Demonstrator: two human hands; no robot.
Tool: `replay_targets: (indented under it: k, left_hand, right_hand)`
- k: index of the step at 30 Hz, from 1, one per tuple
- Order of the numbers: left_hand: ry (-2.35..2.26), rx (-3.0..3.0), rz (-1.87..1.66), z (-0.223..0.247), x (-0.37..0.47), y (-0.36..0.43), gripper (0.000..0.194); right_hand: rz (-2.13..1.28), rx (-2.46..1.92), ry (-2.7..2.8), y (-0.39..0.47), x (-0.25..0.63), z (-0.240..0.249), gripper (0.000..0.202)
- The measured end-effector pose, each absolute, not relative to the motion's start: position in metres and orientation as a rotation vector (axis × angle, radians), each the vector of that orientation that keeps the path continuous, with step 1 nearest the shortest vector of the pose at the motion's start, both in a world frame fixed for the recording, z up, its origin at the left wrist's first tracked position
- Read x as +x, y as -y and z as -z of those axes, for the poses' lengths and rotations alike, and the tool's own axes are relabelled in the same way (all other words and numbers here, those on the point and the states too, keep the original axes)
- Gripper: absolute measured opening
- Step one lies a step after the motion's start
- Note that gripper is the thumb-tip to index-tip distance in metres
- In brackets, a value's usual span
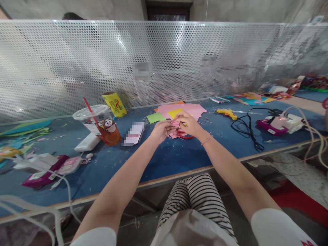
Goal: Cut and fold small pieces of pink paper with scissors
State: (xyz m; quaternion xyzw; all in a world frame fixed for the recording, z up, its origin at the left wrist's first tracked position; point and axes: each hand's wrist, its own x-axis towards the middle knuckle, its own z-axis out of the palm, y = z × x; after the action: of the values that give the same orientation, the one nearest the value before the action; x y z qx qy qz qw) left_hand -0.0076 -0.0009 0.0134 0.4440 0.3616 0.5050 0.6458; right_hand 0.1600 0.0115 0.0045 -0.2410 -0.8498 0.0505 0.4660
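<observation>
Both my hands meet over the middle of the blue table [176,157], fingers bent around a small piece of pink paper [175,123]. My left hand [163,130] pinches it from the left, and my right hand [188,123] grips it from the right. Just beneath my right hand, part of a red ring-like handle [186,137] shows among pink paper scraps [174,135]; the rest of it is hidden. Behind my hands lie larger pink sheets [197,110], a yellow sheet [174,112] and a green sheet [155,118].
Left are a drink cup [109,131] with a red straw, a phone [133,134], a yellow can [115,104] and a purple power strip [38,179]. Right are a yellow glue gun [227,113], black cable [246,128] and another purple power strip [271,128]. A perforated metal screen [166,51] stands behind.
</observation>
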Motion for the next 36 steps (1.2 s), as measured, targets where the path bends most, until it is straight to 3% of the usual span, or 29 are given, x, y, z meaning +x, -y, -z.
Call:
replay_targets:
  k: [8, 13, 22, 30, 36]
  left_hand:
    - [-0.797, 1.031, -1.234, -0.008, -0.006, -0.001, 0.01]
    - [-0.751, 1.14, -1.328, -0.009, 0.0, 0.004, 0.018]
    - [-0.765, 1.176, -1.39, -0.003, 0.003, 0.003, 0.02]
    - [-0.773, 1.134, -1.398, -0.002, 0.003, 0.002, 0.018]
    - [-0.694, 1.098, -1.402, -0.004, 0.0, 0.002, 0.024]
  right_hand:
    - [-0.455, -0.697, 1.815, -0.013, 0.147, 0.0, 0.012]
    - [-0.766, -0.696, 1.533, -0.019, 0.139, 0.005, 0.016]
    - [-0.907, -0.725, 1.458, -0.022, 0.139, 0.008, 0.019]
    - [-0.863, -0.735, 1.498, -0.021, 0.14, 0.006, 0.015]
    - [-0.46, -0.611, 1.701, -0.02, 0.147, 0.004, 0.009]
